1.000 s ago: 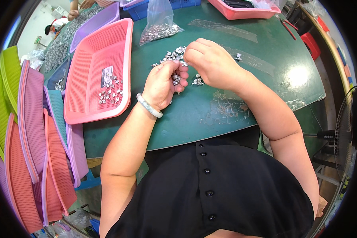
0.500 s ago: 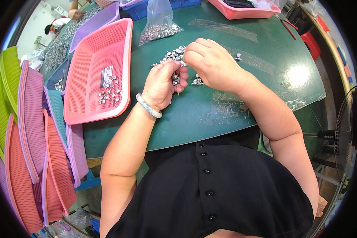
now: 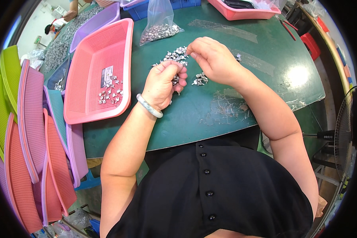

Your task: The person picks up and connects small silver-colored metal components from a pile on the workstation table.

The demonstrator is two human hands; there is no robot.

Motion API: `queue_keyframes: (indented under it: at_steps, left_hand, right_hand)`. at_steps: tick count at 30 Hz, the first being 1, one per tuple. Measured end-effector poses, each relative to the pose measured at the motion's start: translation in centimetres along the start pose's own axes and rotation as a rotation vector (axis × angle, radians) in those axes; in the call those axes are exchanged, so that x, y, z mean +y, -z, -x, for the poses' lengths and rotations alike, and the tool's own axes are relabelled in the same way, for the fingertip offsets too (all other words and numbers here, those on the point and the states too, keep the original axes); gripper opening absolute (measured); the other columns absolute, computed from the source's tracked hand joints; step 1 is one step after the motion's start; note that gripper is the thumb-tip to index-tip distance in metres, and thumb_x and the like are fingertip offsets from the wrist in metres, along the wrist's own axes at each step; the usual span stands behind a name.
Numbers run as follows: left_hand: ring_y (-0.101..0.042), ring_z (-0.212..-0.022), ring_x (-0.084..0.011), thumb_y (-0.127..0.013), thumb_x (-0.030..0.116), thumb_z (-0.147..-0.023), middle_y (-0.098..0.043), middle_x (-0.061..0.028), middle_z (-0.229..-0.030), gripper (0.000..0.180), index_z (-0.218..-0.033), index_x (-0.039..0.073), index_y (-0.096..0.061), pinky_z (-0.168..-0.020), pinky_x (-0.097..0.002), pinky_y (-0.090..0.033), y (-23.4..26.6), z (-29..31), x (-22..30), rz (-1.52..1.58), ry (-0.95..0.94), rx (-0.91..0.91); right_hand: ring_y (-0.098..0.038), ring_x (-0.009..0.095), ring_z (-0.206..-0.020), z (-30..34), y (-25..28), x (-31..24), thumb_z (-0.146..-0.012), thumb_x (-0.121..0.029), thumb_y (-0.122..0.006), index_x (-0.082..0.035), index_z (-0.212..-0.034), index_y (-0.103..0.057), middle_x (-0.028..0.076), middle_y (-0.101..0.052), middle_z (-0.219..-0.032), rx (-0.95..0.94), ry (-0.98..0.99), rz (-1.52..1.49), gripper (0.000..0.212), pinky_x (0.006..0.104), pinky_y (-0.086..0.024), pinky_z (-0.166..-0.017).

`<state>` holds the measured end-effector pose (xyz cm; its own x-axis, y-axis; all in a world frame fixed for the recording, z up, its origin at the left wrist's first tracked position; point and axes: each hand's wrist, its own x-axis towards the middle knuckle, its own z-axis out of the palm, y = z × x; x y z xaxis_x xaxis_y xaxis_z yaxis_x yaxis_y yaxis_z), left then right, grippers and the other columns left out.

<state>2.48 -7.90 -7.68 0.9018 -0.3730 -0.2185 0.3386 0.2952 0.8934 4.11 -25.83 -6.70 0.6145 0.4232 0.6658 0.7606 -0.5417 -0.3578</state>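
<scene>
My left hand [image 3: 164, 81], with a pale bangle [image 3: 150, 106] on its wrist, is curled around several small silvery metal parts with round heads. Its thumb lies over them and hides most of them. My right hand [image 3: 216, 61] hovers a little to the right, thumb and fingertips drawn together in a pinch; whether a part is between them is hidden. Just beyond my left hand lies a loose pile of such metal parts [image 3: 177, 53] on the green table [image 3: 178, 127]. A smaller cluster of metal parts [image 3: 200, 79] sits below my right hand.
To the left, a pink mesh basket [image 3: 95, 43] holds several metal parts. A clear bag of metal parts [image 3: 160, 32] stands behind the pile. Stacked baskets [image 3: 31, 119] crowd the far left. Red-handled pliers [image 3: 288, 29] and a pink tray [image 3: 250, 12] are at the back right.
My right hand has drawn away from my left hand, slightly to the right, uncovering more of the small cluster. My left hand has stayed nearly still. A co-worker's hand has shifted at the far left.
</scene>
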Motion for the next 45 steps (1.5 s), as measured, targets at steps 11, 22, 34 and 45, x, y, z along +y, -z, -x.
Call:
queue_keyframes:
  at_steps: [11,22,34,45]
  left_hand:
    - [-0.052,-0.058,-0.0087,-0.054,0.010,-0.084,-0.057,-0.0023,-0.072,0.005,-0.081,0.005,-0.055,-0.049,-0.0200,-0.039,0.1,-0.2,-0.2,-0.024,-0.064,-0.015]
    - [-0.059,-0.071,-0.0147,-0.053,0.008,-0.083,-0.061,-0.0084,-0.084,0.003,-0.083,0.005,-0.054,-0.061,-0.0236,-0.049,0.3,-0.2,-0.1,0.105,-0.003,-0.038]
    - [-0.061,-0.077,-0.0197,-0.048,0.001,-0.080,-0.059,-0.0138,-0.091,0.004,-0.081,0.003,-0.052,-0.066,-0.0275,-0.053,0.9,-0.4,-0.6,0.288,0.002,-0.152]
    - [-0.058,-0.067,-0.0151,-0.050,0.007,-0.084,-0.058,-0.0073,-0.081,0.008,-0.091,0.005,-0.053,-0.058,-0.0245,-0.050,1.0,-0.5,-0.8,0.224,0.061,-0.081]
  right_hand:
    - [-0.056,0.025,-0.079,0.2,0.1,0.4,-0.077,0.002,-0.050,0.001,-0.089,-0.056,0.012,-0.058,-0.084,-0.161,-0.111,-0.248,0.013,0.0327,-0.045,-0.070]
    - [-0.056,0.032,-0.085,0.8,0.4,2.7,-0.072,0.001,-0.048,-0.001,-0.086,-0.058,0.015,-0.059,-0.085,-0.334,-0.287,0.206,0.017,0.0382,-0.045,-0.074]
    - [-0.058,0.033,-0.079,0.9,0.9,1.4,-0.070,-0.007,-0.058,-0.004,-0.077,-0.061,0.016,-0.060,-0.081,-0.459,-0.323,0.285,0.008,0.0405,-0.047,-0.071]
    - [-0.057,0.033,-0.082,0.1,0.6,0.2,-0.072,0.000,-0.051,-0.002,-0.084,-0.059,0.015,-0.059,-0.084,-0.344,-0.308,0.076,0.015,0.0391,-0.046,-0.071]
